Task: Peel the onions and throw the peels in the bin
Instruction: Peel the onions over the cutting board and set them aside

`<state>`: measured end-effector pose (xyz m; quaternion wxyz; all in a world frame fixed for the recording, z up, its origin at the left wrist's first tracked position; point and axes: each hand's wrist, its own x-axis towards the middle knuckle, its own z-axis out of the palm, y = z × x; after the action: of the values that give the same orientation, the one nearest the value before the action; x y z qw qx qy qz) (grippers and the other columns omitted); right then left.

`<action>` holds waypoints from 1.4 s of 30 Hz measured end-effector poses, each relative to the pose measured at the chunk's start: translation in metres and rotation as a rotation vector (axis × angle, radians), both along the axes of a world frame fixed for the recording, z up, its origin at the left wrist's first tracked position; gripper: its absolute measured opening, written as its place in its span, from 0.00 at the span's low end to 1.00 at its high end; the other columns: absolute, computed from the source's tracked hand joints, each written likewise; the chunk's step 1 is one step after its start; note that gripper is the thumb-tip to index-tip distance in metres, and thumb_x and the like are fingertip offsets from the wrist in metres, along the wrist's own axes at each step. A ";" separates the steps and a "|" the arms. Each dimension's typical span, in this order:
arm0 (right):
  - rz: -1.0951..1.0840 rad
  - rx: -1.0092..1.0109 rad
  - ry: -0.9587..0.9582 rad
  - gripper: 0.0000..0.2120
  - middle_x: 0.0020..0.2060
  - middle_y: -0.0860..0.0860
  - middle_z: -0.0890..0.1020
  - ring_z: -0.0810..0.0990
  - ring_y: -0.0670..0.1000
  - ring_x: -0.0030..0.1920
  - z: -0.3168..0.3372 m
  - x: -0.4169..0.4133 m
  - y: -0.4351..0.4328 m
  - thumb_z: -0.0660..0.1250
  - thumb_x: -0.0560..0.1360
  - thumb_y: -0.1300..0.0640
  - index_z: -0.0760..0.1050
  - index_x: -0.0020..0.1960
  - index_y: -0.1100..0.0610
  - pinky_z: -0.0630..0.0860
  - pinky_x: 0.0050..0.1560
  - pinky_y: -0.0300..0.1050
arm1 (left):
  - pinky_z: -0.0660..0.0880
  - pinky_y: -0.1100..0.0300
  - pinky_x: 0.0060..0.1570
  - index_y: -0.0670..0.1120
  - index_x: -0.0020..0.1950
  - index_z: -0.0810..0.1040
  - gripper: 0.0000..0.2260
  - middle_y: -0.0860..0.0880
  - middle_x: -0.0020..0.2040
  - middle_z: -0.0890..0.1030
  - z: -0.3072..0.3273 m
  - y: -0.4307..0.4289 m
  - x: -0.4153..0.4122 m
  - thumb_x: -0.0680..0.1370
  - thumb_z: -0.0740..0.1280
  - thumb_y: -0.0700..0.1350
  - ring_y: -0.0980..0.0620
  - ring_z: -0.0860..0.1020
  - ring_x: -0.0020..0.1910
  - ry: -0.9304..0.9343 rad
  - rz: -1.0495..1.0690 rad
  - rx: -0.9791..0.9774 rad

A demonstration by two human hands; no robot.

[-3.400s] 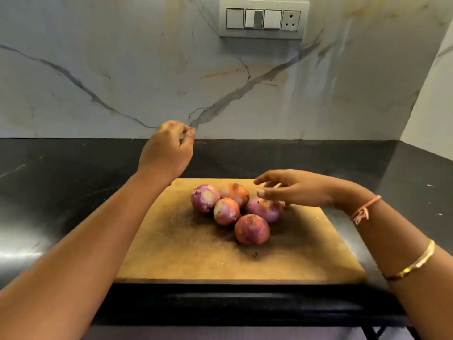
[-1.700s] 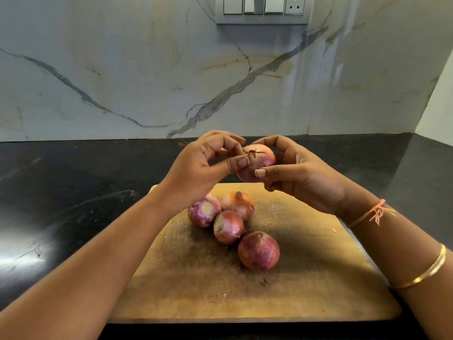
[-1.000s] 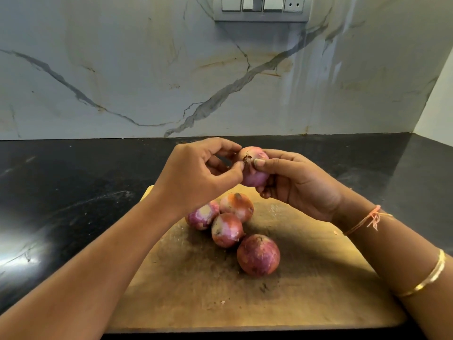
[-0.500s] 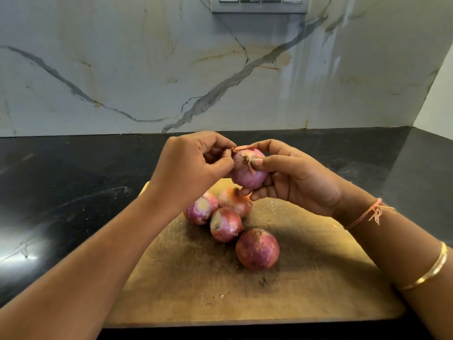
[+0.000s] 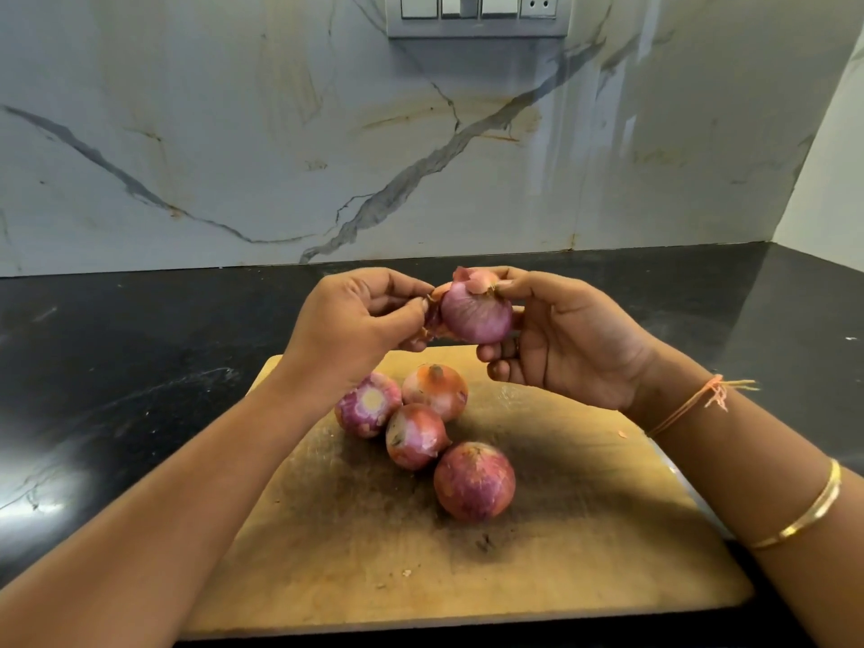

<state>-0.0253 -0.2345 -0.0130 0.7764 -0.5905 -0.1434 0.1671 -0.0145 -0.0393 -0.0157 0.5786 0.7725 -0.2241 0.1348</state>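
I am looking down at a grey-white marble-patterned wall (image 5: 234, 133) with dark veins running across it, and below it a black polished stone countertop (image 5: 117, 367) that fills the width of the view. A rectangular wooden chopping board (image 5: 561, 554), worn and stained dark near its middle, lies flat on the countertop close to me. A grey switch plate (image 5: 477, 14) is fixed to the wall at the top edge of the view, partly cut off. My right hand (image 5: 565, 343) is raised above the far edge of the board, fingers curled around a pale purple onion (image 5: 477, 313), gripping it from the right and from beneath, with the thumb up at its top. My left hand (image 5: 355, 320) is closed at the onion's left side, thumb and fingers pinched on a strip of reddish papery peel (image 5: 432, 315) that is lifted away from the bulb but, as far as I can tell, attached low down. A smaller flap of skin sticks up at the top of the held onion. Four more red onions (image 5: 474, 481) sit on the board under my hands: three touching in a cluster and one just beside them, nearer to me; the leftmost shows a pale cut end. On my right forearm I see a thin gold bangle (image 5: 809, 507) and, nearer the wrist, an orange knotted thread (image 5: 701, 399). A few small flecks of skin lie on the board's near part.
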 end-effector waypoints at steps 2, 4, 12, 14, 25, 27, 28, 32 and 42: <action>-0.031 -0.045 -0.013 0.17 0.46 0.56 0.77 0.72 0.48 0.34 0.000 -0.002 0.002 0.64 0.73 0.50 0.77 0.58 0.56 0.70 0.34 0.39 | 0.78 0.66 0.34 0.48 0.44 0.82 0.08 0.51 0.34 0.84 0.000 -0.001 -0.001 0.74 0.70 0.36 0.55 0.81 0.31 0.004 -0.017 0.009; -0.095 -0.155 -0.062 0.14 0.45 0.54 0.76 0.70 0.47 0.33 -0.003 -0.003 0.005 0.66 0.74 0.50 0.75 0.57 0.55 0.67 0.34 0.39 | 0.78 0.66 0.35 0.49 0.45 0.82 0.07 0.51 0.35 0.84 0.001 -0.002 -0.004 0.74 0.70 0.36 0.56 0.81 0.32 0.007 -0.039 0.028; -0.105 -0.206 -0.068 0.09 0.36 0.53 0.75 0.71 0.46 0.29 -0.001 -0.001 -0.003 0.66 0.72 0.57 0.75 0.52 0.57 0.70 0.30 0.37 | 0.78 0.66 0.35 0.51 0.45 0.82 0.07 0.53 0.37 0.85 0.001 0.002 -0.002 0.74 0.71 0.38 0.56 0.83 0.36 -0.053 0.051 0.079; -0.053 -0.168 -0.040 0.14 0.36 0.54 0.76 0.76 0.48 0.30 0.001 0.001 -0.009 0.66 0.68 0.57 0.73 0.53 0.58 0.75 0.30 0.39 | 0.78 0.67 0.35 0.51 0.46 0.82 0.07 0.54 0.37 0.85 0.001 0.004 -0.001 0.74 0.71 0.39 0.57 0.83 0.36 -0.067 0.081 0.094; -0.210 0.013 0.050 0.26 0.49 0.60 0.72 0.74 0.49 0.32 0.012 0.007 -0.031 0.69 0.66 0.55 0.71 0.63 0.60 0.72 0.32 0.39 | 0.73 0.72 0.48 0.55 0.44 0.83 0.04 0.61 0.41 0.84 -0.003 -0.006 -0.009 0.72 0.73 0.46 0.65 0.80 0.45 -0.068 -0.122 0.482; -0.178 -0.023 0.018 0.24 0.47 0.60 0.73 0.75 0.49 0.32 0.012 0.005 -0.030 0.66 0.67 0.57 0.71 0.63 0.60 0.73 0.32 0.38 | 0.70 0.75 0.50 0.57 0.45 0.84 0.03 0.63 0.44 0.83 -0.004 -0.007 -0.006 0.73 0.72 0.49 0.67 0.78 0.50 -0.097 -0.111 0.537; -0.144 -0.047 0.000 0.23 0.45 0.59 0.74 0.76 0.49 0.32 0.011 0.004 -0.028 0.65 0.68 0.58 0.72 0.62 0.60 0.74 0.31 0.38 | 0.70 0.75 0.51 0.56 0.46 0.84 0.04 0.63 0.45 0.83 -0.004 -0.006 -0.004 0.73 0.71 0.50 0.67 0.77 0.50 -0.107 -0.090 0.533; -0.018 -0.076 -0.029 0.25 0.44 0.59 0.79 0.80 0.52 0.37 0.005 0.002 -0.020 0.62 0.65 0.62 0.73 0.62 0.60 0.79 0.38 0.41 | 0.73 0.73 0.46 0.56 0.50 0.82 0.06 0.62 0.43 0.82 0.001 -0.002 -0.002 0.73 0.70 0.51 0.67 0.79 0.44 -0.112 0.021 0.369; 0.013 -0.100 -0.069 0.21 0.46 0.59 0.82 0.82 0.54 0.40 -0.002 -0.002 -0.004 0.65 0.72 0.69 0.72 0.63 0.58 0.81 0.46 0.44 | 0.80 0.56 0.51 0.55 0.56 0.78 0.13 0.56 0.49 0.83 0.001 -0.006 -0.010 0.72 0.73 0.49 0.60 0.82 0.46 -0.084 -0.012 0.247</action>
<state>-0.0273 -0.2381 -0.0148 0.7394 -0.6331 -0.1652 0.1586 -0.0249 -0.0450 -0.0148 0.4701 0.8302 -0.2676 0.1347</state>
